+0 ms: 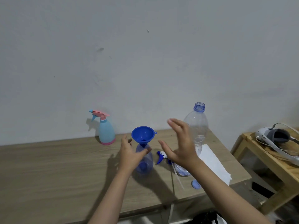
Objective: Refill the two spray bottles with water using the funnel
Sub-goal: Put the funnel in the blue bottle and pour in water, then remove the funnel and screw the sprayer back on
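The left hand (129,157) is loosely spread, its thumb and fingers reaching around the shoulder of the translucent blue plastic spray bottle (144,162); the frame is soft there, so whether the fingertips actually touch the bottle is hard to say. The right hand (179,147) is spread wide and holds nothing, hovering above the worktop in front of the tall clear plastic water bottle (198,126), which stands uncapped.

There are two spray bottles: the blue one, open-necked, with the round blue plastic funnel (143,135) seated upright in its neck, and a light blue spray bottle with a pink trigger head (105,128) standing near the wall, well to the left. One detached blue and white trigger sprayer head (161,156) lies on the wooden worktop (56,167) just beside the blue bottle, its dip tube partly hidden by the right wrist. One small blue bottle cap (195,184) lies near the front edge. A white sheet of paper (215,164) lies at the right end, partly covered by the forearm. A white and grey headset (275,136) rests on a wooden side table (258,152), cut off by the frame.
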Tool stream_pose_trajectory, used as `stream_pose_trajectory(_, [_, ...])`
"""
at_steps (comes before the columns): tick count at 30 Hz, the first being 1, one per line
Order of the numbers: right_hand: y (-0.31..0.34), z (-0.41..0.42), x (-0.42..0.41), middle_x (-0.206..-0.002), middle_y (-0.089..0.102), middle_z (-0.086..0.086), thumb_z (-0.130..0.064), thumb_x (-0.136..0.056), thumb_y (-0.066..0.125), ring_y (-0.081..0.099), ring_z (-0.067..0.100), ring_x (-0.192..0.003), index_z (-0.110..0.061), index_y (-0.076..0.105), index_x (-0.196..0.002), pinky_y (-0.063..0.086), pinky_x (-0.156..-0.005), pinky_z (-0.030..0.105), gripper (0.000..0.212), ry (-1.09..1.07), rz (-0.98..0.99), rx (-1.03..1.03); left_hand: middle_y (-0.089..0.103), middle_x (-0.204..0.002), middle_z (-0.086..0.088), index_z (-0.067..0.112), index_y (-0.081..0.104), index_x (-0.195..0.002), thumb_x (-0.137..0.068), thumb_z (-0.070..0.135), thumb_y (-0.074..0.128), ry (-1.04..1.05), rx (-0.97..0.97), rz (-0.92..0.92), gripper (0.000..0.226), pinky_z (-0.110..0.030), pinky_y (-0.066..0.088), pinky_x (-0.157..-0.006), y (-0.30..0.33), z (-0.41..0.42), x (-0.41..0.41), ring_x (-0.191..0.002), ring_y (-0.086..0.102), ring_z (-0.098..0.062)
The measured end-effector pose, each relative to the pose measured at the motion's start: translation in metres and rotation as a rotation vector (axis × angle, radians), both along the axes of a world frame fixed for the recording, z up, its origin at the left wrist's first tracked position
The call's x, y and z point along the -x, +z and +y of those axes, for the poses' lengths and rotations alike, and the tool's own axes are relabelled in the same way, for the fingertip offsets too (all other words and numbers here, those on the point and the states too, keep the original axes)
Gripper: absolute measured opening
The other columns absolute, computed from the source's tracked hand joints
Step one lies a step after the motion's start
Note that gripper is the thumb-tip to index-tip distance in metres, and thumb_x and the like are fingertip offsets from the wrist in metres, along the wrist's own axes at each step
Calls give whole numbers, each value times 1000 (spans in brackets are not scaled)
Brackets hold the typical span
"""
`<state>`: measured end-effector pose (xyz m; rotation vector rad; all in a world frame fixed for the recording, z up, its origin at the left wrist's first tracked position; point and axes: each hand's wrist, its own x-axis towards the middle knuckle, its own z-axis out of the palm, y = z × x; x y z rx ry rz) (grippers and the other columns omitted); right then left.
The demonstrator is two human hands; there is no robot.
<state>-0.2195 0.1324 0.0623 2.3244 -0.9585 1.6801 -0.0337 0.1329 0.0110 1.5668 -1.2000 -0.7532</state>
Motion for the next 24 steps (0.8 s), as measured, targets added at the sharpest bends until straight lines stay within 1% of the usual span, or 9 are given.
stream_pose_trajectory(2, [11,-6,-21,-128,48,7,-24,-78,74,47,18,-122,-15,44,-137,44,-101,35,68,97,88,-267,47,-135,-5,11,35,-135,-60,29,89,8,-74,1,94,-34,42,-97,-12,-3,1,-124,48,-24])
stream_pose_trajectory(5, [26,-29,-46,-138,36,-2,-37,-74,74,36,16,-126,-33,25,-146,41,-103,36,87,101,300,-624,54,-130,-4,13,46,-131,-62,25,88,2,-157,1,81,-38,46,-97,-29,-8,1,-119,53,-24])
stream_pose_trajectory(8, [33,-55,-64,-143,33,2,-41,-71,75,34,26,-124,-41,9,-148,38,-102,41,102,43,596,-793,64,-103,3,17,56,-109,-67,20,85,-8,-174,13,51,-31,51,-84,-37,-8,3,-101,63,-19])
stream_pose_trajectory(10, [32,-65,-71,-140,36,3,-42,-73,73,33,28,-125,-42,14,-148,37,-102,42,95,32,724,-898,63,-99,4,15,57,-109,-71,20,83,-14,-178,12,46,-27,50,-81,-36,-6,5,-94,62,-15])
stream_pose_trajectory(13, [34,-70,-74,-128,41,2,-40,-74,73,39,25,-118,-47,24,-143,41,-97,39,85,60,740,-949,63,-102,6,18,56,-110,-71,27,82,-47,-177,-36,48,-27,50,-80,-36,-6,2,-94,62,-14])
stream_pose_trajectory(17, [47,-59,-61,-119,40,0,-41,-73,75,51,21,-102,-53,27,-139,47,-90,34,82,46,658,-907,63,-103,4,16,56,-107,-68,27,84,-58,-158,-47,49,-31,52,-84,-37,-9,-4,-96,63,-17])
stream_pose_trajectory(19, [48,-47,-48,-116,40,0,-42,-73,76,53,18,-98,-52,35,-134,48,-87,31,74,49,524,-885,65,-106,1,15,57,-106,-68,26,84,-77,-156,-47,49,-34,53,-84,-37,-10,-7,-96,63,-18])
stream_pose_trajectory(21, [36,-33,-35,-116,42,0,-39,-71,77,53,15,-100,-45,43,-122,49,-87,29,61,94,294,-865,67,-106,0,15,57,-104,-69,24,84,-91,-165,-36,45,-36,54,-84,-38,-10,-12,-94,63,-18])
stream_pose_trajectory(24, [-6,-9,-26,-114,44,1,-26,-65,77,55,14,-98,-37,41,-104,52,-80,27,54,137,-128,-862,70,-101,-3,17,58,-97,-64,24,86,-68,-144,-46,44,-40,56,-82,-43,-11,-21,-88,67,-20])
